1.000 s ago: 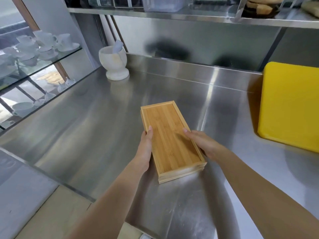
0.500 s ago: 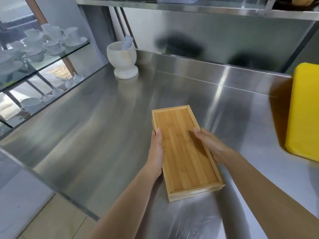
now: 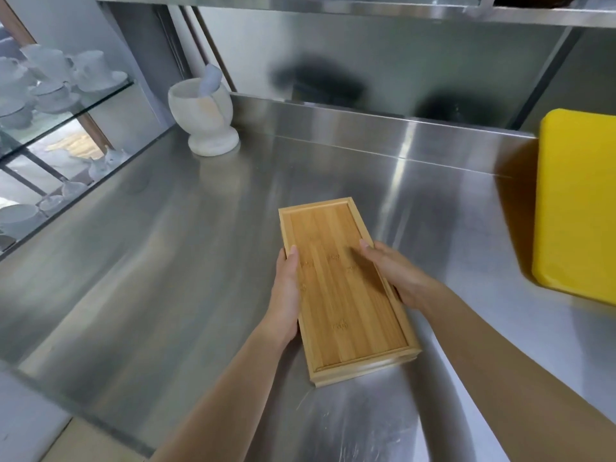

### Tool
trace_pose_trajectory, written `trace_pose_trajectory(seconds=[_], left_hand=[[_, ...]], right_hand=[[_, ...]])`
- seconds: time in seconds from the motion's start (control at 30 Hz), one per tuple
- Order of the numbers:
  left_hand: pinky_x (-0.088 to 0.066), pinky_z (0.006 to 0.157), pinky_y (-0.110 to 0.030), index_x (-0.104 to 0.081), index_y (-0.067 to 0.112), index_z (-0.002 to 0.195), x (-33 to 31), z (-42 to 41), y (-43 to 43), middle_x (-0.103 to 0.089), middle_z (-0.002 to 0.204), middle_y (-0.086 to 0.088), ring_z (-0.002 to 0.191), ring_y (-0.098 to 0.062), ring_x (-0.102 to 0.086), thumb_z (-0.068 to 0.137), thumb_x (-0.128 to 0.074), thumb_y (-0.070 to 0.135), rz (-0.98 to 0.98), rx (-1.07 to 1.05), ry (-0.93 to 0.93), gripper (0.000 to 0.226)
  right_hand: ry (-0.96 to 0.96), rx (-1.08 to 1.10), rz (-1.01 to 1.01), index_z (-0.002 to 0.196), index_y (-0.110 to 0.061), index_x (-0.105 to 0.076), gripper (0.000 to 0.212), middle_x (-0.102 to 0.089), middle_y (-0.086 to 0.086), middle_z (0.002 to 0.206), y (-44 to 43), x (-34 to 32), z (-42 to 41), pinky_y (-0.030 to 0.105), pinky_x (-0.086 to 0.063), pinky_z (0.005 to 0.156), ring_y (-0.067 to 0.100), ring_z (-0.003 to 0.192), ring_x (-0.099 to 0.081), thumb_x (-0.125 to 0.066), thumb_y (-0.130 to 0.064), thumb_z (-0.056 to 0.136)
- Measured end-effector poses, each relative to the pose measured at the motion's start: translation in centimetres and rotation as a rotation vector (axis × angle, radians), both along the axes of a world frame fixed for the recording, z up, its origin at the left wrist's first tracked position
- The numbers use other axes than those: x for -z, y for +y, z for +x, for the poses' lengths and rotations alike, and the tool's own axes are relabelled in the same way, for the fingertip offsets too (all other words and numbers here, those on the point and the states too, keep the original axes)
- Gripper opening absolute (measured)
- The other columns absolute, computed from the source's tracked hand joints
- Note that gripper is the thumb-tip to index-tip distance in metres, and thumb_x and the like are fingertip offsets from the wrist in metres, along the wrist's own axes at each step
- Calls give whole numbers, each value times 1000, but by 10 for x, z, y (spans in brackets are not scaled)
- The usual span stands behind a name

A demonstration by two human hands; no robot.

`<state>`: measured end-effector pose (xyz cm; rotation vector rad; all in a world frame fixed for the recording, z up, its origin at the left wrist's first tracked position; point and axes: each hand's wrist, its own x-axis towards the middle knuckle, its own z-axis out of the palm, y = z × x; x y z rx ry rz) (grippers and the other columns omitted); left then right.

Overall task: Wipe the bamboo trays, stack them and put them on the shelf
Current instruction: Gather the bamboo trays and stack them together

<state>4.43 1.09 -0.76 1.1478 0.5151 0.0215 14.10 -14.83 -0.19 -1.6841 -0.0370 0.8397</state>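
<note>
Left hand and right hand clamping long sides of stacked bamboo trays, thumbs lying over rims. Stack sitting low over steel counter, contact unclear, having drifted nearer since a second ago; carrying to shelf probably starting. Faint marks on tray floor, unreadable.

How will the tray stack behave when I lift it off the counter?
The tray stack looks rigid, so it shouldn't flex. The layers seen at its near edge seem loose, so one could slide; the left hand and right hand clamp its long sides.
</note>
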Motion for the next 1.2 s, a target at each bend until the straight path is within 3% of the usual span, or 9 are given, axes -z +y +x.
trace_pose_trajectory(seconds=[0.2, 0.37, 0.53, 0.6, 0.73, 0.97, 1.1, 1.2], left_hand=[[-32, 109, -57, -31, 28, 144, 2, 21, 11, -46, 144, -9, 130, -30, -45, 84, -40, 65, 8, -32, 66, 70], [-38, 106, -54, -47, 20, 135, -3, 45, 27, -58, 132, -12, 120, -30, -55, 87, -34, 65, -5, 7, 46, 66], [-37, 107, -55, -37, 18, 141, -4, 60, 33, -50, 139, -15, 124, -33, -51, 88, -34, 64, -25, 18, 67, 70], [-39, 105, -56, -42, 17, 137, -4, 62, 33, -54, 136, -16, 122, -33, -53, 89, -33, 62, -23, 19, 52, 66], [-37, 107, -55, -31, 21, 144, -2, 61, 33, -48, 142, -13, 126, -32, -50, 87, -35, 64, -27, -1, 87, 72], [-43, 101, -56, -53, 22, 127, -8, 11, 11, -63, 126, -11, 115, -29, -60, 87, -37, 64, -28, 37, 69, 61], [-40, 103, -58, -46, 30, 132, -3, -26, -11, -57, 133, -6, 121, -28, -55, 91, -39, 56, -49, 8, 25, 50], [-34, 109, -53, -39, 36, 137, -1, -52, -24, -51, 140, 5, 129, -20, -47, 92, -37, 53, 7, 2, 32, 48]], right_hand=[[-8, -14, -15, 130, -23, -45, 70, -53, 2, 132, 10, -9, 20, 50, -35, 108, 23, 119, -51, -48, -68, 75], [-5, -10, -33, 133, -20, -40, 73, -48, 4, 138, 28, -14, 42, 50, -33, 109, 26, 124, -46, -46, -67, 78], [-44, 23, -70, 138, -18, -32, 74, -37, 5, 146, 43, -12, 57, 50, -28, 111, 26, 131, -38, -41, -66, 81], [-39, 20, -74, 138, -19, -31, 71, -37, 5, 145, 44, -9, 60, 51, -28, 111, 26, 130, -38, -39, -64, 83], [-10, 20, -50, 136, -22, -35, 69, -41, 5, 142, 41, -7, 59, 52, -32, 109, 28, 127, -42, -40, -65, 82], [-41, 50, 26, 130, -32, -44, 52, -57, -2, 128, 8, -16, 6, 47, -41, 102, 20, 112, -56, -39, -59, 86], [-113, 79, 65, 126, -36, -48, 52, -57, -6, 127, -19, -20, -43, 39, -44, 97, 12, 111, -56, -39, -62, 82], [-92, 108, 77, 134, -35, -39, 65, -48, -5, 138, -37, -15, -72, 43, -37, 106, 15, 122, -48, -42, -64, 75]])
